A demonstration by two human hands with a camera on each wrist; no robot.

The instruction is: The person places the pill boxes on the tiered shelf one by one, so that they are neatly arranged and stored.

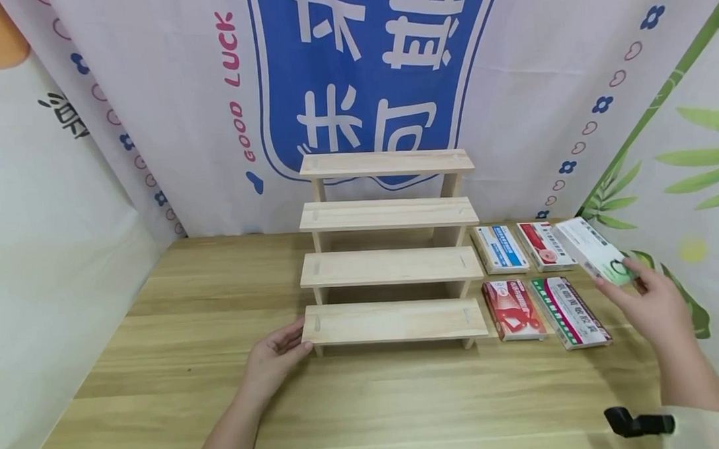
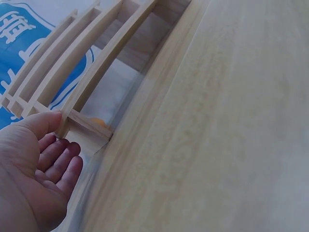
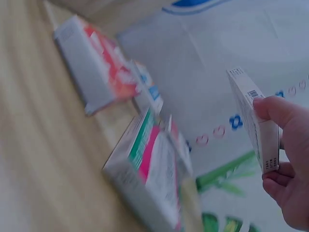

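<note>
A wooden four-step display rack [image 1: 391, 266] stands mid-table against the curtain. My left hand [image 1: 275, 359] pinches the left end of its lowest step [image 1: 392, 321]; in the left wrist view the thumb [image 2: 46, 123] lies on the step's edge, the other fingers curled beneath. Up off the table, a white and green medicine box [image 1: 592, 249] is tilted in my right hand [image 1: 656, 300]. The right wrist view shows that box [image 3: 253, 121] held by its edges between thumb and fingers. Below and left of it lie a red-and-white box [image 1: 544, 246] and a purple-and-green-striped box [image 1: 579, 312].
Beside the rack's right end lie a blue, white and orange box [image 1: 500, 249] and a red box [image 1: 513, 309]. A printed curtain [image 1: 201, 124] hangs behind the wooden table [image 1: 174, 363], with white cloth [image 1: 51, 261] at the left and leaf-patterned cloth [image 1: 692, 206] at the right.
</note>
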